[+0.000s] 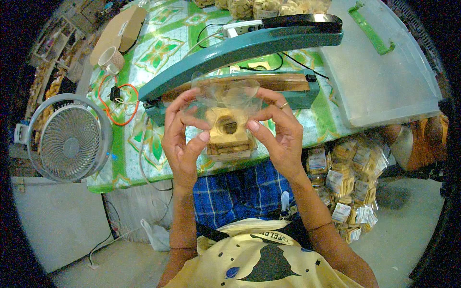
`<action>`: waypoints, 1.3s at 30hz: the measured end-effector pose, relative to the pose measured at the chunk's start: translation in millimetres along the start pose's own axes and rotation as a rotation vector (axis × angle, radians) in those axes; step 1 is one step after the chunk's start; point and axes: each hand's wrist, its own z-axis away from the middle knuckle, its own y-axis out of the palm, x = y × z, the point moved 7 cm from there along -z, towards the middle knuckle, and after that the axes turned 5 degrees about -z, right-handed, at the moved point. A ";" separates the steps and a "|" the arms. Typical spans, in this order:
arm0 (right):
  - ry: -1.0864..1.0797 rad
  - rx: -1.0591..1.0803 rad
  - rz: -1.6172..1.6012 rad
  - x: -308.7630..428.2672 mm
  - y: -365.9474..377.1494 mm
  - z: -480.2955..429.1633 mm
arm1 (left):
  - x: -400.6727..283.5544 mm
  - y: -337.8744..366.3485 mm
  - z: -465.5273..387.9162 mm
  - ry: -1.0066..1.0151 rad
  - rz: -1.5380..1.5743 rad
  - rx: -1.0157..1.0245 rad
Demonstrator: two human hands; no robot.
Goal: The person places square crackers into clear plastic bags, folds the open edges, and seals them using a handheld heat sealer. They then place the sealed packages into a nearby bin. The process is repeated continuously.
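A clear plastic bag [242,96] of pale yellow biscuits [217,134] is held between my two hands. The biscuits lie stacked, and the top one has a round hole in its middle. My left hand [182,144] grips the bag's left side with thumb and fingers. On the other side, the fingers of my right hand [281,135], one wearing a ring, pinch the bag. Its loose mouth points away from me, crumpled and unsealed. Just beyond it stands a teal impulse heat sealer [297,99], its long sealing arm [230,49] raised.
A round fan [71,144] stands left, near a mug [111,59], a cardboard box [122,30] and an orange cord [136,108]. A translucent plastic bin [374,82] occupies the right. Behind the sealer are a power strip [245,27] and filled bags [240,8]. Labelled packs [345,180] are heaped below, right.
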 end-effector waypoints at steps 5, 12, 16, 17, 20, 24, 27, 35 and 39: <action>-0.013 -0.042 0.008 2.5 -4.5 -3.6 | -0.8 -3.1 -5.1 -0.009 -0.067 0.076; -0.127 0.009 0.063 11.7 3.3 -12.2 | -4.4 -3.3 -1.2 -0.036 -0.212 0.057; -0.172 0.045 0.112 27.6 -2.5 -9.8 | -12.1 -8.9 6.3 0.006 -0.120 0.015; -0.186 0.062 0.126 30.9 -3.3 -8.7 | -16.6 -8.5 7.1 0.055 -0.083 0.025; -0.137 0.108 0.127 25.6 -2.0 -13.7 | -7.0 -8.9 4.5 -0.133 -0.006 0.042; -0.078 0.164 0.000 13.1 9.2 -22.7 | -9.8 1.0 -1.8 -0.061 -0.145 0.143; -0.087 0.211 -0.070 17.4 10.2 -23.4 | -14.1 -0.9 -3.5 0.027 -0.074 0.178; -0.037 0.178 0.073 23.5 5.1 -15.0 | -4.0 -1.2 1.3 -0.162 -0.183 0.214; -0.052 0.197 0.080 23.6 5.1 -15.7 | -13.0 3.7 -1.9 -0.081 -0.187 0.178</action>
